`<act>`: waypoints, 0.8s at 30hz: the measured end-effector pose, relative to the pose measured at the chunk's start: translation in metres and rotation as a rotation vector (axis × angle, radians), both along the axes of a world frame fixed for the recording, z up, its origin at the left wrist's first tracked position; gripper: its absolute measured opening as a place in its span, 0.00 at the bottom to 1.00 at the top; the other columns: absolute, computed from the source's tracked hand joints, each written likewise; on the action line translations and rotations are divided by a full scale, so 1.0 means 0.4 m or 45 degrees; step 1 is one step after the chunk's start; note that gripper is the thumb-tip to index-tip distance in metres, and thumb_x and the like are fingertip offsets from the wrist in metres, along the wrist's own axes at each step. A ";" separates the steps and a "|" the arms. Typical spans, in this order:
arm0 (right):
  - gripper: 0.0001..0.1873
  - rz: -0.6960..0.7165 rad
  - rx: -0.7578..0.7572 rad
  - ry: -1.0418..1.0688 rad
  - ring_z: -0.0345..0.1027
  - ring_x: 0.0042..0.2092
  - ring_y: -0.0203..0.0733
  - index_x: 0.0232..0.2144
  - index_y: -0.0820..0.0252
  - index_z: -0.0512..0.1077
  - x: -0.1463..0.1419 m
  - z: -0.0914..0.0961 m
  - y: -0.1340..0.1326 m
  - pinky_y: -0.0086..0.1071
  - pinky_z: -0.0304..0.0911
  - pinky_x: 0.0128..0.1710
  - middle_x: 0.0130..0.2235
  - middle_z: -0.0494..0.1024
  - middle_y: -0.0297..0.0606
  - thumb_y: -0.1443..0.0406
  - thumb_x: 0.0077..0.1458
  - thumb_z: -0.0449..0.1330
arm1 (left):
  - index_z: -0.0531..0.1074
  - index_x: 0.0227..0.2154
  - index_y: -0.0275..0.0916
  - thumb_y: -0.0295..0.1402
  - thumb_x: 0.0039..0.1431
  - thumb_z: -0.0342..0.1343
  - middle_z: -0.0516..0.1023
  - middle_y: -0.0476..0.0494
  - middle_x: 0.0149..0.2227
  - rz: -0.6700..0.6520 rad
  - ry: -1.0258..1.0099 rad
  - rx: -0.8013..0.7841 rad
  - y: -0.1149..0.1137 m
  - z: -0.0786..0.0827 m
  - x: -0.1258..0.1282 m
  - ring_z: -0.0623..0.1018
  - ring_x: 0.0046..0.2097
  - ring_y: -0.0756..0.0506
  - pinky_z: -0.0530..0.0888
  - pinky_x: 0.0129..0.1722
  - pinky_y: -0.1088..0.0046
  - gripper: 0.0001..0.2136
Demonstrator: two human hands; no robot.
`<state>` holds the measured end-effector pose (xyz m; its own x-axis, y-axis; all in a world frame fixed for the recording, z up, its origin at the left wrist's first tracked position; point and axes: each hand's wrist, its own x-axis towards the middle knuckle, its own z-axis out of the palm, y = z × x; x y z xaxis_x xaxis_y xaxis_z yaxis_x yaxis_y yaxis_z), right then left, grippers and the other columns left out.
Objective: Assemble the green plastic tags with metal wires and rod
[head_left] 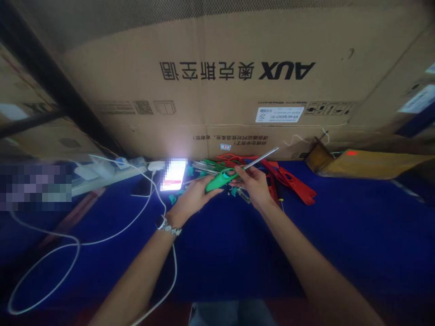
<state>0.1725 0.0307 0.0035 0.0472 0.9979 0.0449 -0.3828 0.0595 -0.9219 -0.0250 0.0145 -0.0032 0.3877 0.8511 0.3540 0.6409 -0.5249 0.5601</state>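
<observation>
A green long-neck lighter [217,181] with a thin metal tube [261,159] is held over the blue table, its tube pointing up and to the right. My left hand [194,199], with a watch on its wrist, is closed round the rear of the green handle. Around the front of the handle, near the base of the tube, my right hand [254,184] has its fingers closed. Just behind the hands lie green lighter parts with metal tubes [205,167] and red plastic shells [295,183]. Small teal pieces [172,199] are scattered close to my left hand.
A lit phone [174,174] stands left of the hands. White cables [118,235] loop over the blue cloth [224,262] from a power strip [108,176]. A large cardboard box [210,99] walls off the back. At right lies a yellowish-brown packet [374,164].
</observation>
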 end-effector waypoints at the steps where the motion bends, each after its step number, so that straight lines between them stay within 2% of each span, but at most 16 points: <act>1: 0.21 -0.007 0.009 -0.009 0.74 0.24 0.34 0.31 0.62 0.74 0.000 -0.001 0.000 0.27 0.76 0.25 0.28 0.82 0.36 0.55 0.41 0.75 | 0.74 0.51 0.40 0.45 0.64 0.57 0.82 0.42 0.43 0.007 0.002 -0.009 0.002 -0.002 -0.001 0.81 0.40 0.41 0.76 0.43 0.64 0.18; 5: 0.21 0.016 0.005 -0.024 0.74 0.23 0.34 0.32 0.62 0.74 -0.004 -0.002 -0.001 0.28 0.77 0.25 0.28 0.82 0.36 0.56 0.41 0.76 | 0.75 0.44 0.39 0.46 0.63 0.57 0.82 0.42 0.39 0.048 0.178 0.003 0.007 0.001 -0.006 0.80 0.36 0.41 0.75 0.37 0.64 0.16; 7: 0.20 0.021 -0.005 -0.018 0.73 0.23 0.34 0.32 0.61 0.74 -0.006 -0.002 -0.002 0.28 0.77 0.25 0.28 0.82 0.35 0.57 0.41 0.76 | 0.74 0.44 0.39 0.44 0.64 0.55 0.81 0.41 0.37 0.051 0.254 0.022 0.002 0.006 -0.005 0.80 0.35 0.41 0.75 0.36 0.65 0.14; 11: 0.18 0.016 -0.043 0.000 0.72 0.22 0.33 0.31 0.62 0.74 -0.008 0.000 -0.003 0.28 0.76 0.23 0.27 0.81 0.34 0.58 0.43 0.75 | 0.72 0.45 0.39 0.42 0.66 0.52 0.80 0.41 0.38 -0.014 0.206 -0.016 -0.010 0.011 0.006 0.80 0.35 0.42 0.74 0.35 0.66 0.12; 14: 0.17 0.006 -0.097 0.006 0.71 0.20 0.33 0.30 0.62 0.73 -0.009 0.001 -0.003 0.29 0.76 0.21 0.25 0.79 0.33 0.59 0.44 0.74 | 0.71 0.44 0.40 0.43 0.64 0.55 0.80 0.43 0.37 -0.002 0.171 -0.047 -0.016 0.011 0.016 0.80 0.35 0.42 0.75 0.34 0.67 0.13; 17: 0.16 -0.017 -0.116 -0.004 0.71 0.20 0.35 0.28 0.61 0.71 -0.012 0.002 -0.004 0.30 0.76 0.20 0.23 0.78 0.32 0.60 0.45 0.74 | 0.71 0.45 0.39 0.42 0.60 0.59 0.81 0.41 0.36 0.142 0.344 -0.034 -0.022 0.018 0.029 0.81 0.35 0.39 0.76 0.33 0.64 0.15; 21: 0.16 -0.052 -0.127 -0.025 0.71 0.19 0.35 0.28 0.60 0.70 -0.021 0.003 -0.004 0.30 0.77 0.20 0.21 0.77 0.31 0.60 0.46 0.73 | 0.73 0.43 0.37 0.33 0.61 0.55 0.82 0.36 0.34 0.344 0.640 0.023 -0.041 0.032 0.059 0.83 0.35 0.34 0.76 0.33 0.61 0.10; 24: 0.18 -0.101 -0.122 -0.048 0.69 0.18 0.34 0.27 0.60 0.68 -0.028 0.004 -0.005 0.30 0.76 0.18 0.20 0.75 0.29 0.59 0.46 0.73 | 0.74 0.42 0.35 0.29 0.59 0.53 0.82 0.32 0.34 0.452 0.663 0.016 -0.054 0.036 0.087 0.83 0.36 0.31 0.77 0.34 0.58 0.10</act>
